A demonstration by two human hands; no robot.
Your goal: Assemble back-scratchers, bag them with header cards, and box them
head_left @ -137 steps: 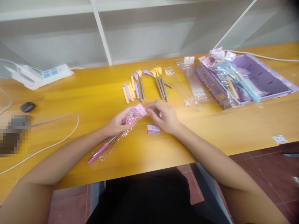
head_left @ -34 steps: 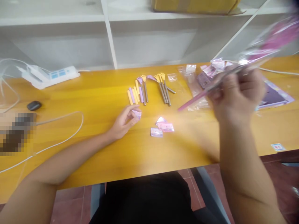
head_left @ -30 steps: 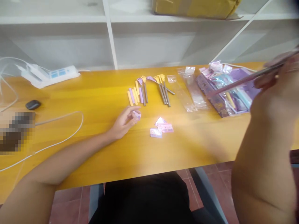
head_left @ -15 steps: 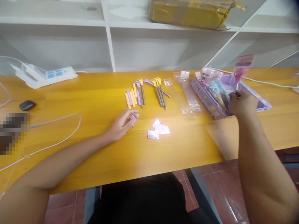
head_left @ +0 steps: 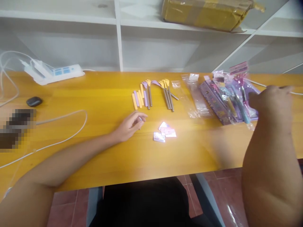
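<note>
My left hand (head_left: 132,125) rests curled on the wooden table, with something small and pale between its thumb and fingers, too small to name. My right hand (head_left: 272,101) is blurred at the right edge of a purple patterned box (head_left: 215,104); what its fingers do is unclear. In the box lie bagged items, among them a pink hand-shaped one (head_left: 241,82) and a blue one (head_left: 240,105). Small shiny cards (head_left: 159,136) lie right of my left hand. Behind them are yellow and purple sticks (head_left: 134,101) and hand-shaped heads on metal rods (head_left: 170,101).
Clear plastic bags (head_left: 200,101) lie left of the box. A white power strip (head_left: 61,73), a black mouse-like object (head_left: 34,101) and white cables occupy the left. A taped carton (head_left: 203,14) stands on the shelf (head_left: 142,23) behind the table.
My right hand has moved right from inside the box to its right side. The pink bagged item, upright near that hand before, now lies on the other bagged items. The view has shifted slightly.
</note>
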